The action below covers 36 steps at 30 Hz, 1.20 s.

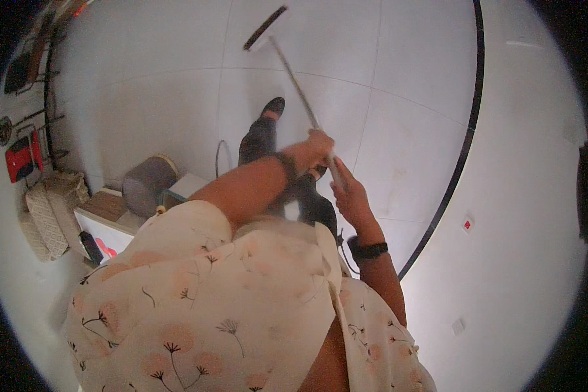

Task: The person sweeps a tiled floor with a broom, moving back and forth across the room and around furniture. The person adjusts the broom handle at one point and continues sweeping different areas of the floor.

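Note:
A long-handled floor squeegee or broom (295,82) slants across the view from my hands to the floor. Its narrow dark head (264,28) is at the top, with a pale strip along one side; blur hides which tool it is. My left hand (319,146) wraps around the upper handle, a dark band on its wrist. Just below it, near the handle's end, my right hand (350,192) grips too, with a black watch (368,249) on that wrist. Beneath my arms are my dark trousers and a black shoe (275,106) on the pale tiled floor (176,98).
A black skirting strip (476,98) borders the white wall (524,147) on my right. To my left stand a grey rounded pouf (147,183), a wood-topped low unit (103,206), a beige upholstered seat (54,215) and a red chair (22,159). A dark cable (217,156) loops near my legs.

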Available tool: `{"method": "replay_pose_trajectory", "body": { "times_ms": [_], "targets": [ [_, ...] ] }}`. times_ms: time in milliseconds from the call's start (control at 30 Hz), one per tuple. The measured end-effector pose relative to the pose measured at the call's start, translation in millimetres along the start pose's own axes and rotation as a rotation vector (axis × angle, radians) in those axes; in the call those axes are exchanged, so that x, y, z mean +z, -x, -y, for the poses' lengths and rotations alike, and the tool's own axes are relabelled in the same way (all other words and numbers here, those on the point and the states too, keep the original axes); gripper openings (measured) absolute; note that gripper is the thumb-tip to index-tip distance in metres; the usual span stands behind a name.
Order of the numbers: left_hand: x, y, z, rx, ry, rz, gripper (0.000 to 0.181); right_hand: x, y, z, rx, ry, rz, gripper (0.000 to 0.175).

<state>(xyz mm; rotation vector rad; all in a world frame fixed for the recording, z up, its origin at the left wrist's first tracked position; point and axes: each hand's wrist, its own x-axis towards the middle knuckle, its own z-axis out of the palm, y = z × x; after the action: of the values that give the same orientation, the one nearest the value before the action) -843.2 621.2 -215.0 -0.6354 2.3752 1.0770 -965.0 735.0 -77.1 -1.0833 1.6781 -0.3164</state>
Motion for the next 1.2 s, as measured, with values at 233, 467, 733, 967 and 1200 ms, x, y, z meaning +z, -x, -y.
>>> {"method": "replay_pose_trajectory", "body": {
  "times_ms": [233,467,733,967,1200],
  "targets": [
    [102.4,-30.5,-36.1,0.315,-0.508,-0.476,0.038,5.2,50.4,25.1,0.061,0.092,-0.136,0.053],
    [88.1,-68.5,-227.7,0.793,-0.052,0.198,0.033,-38.8,150.2,35.3,0.812,-0.731,-0.361,0.055],
    [35.1,-56.4,-118.5,0.42,-0.406,-0.21,0.025,-20.6,78.4,41.6,0.509,-0.568,-0.202,0.059],
    [-60.3,-27.4,130.4,-0.394,-0.142,-0.31,0.027,10.0,-161.5,94.8,-0.579,0.086,-0.057,0.064],
    [-122.4,96.4,277.6,-0.401,0.224,-0.591,0.018,84.5,-308.6,182.0,-0.403,0.082,0.432,0.068]
  ]
}}
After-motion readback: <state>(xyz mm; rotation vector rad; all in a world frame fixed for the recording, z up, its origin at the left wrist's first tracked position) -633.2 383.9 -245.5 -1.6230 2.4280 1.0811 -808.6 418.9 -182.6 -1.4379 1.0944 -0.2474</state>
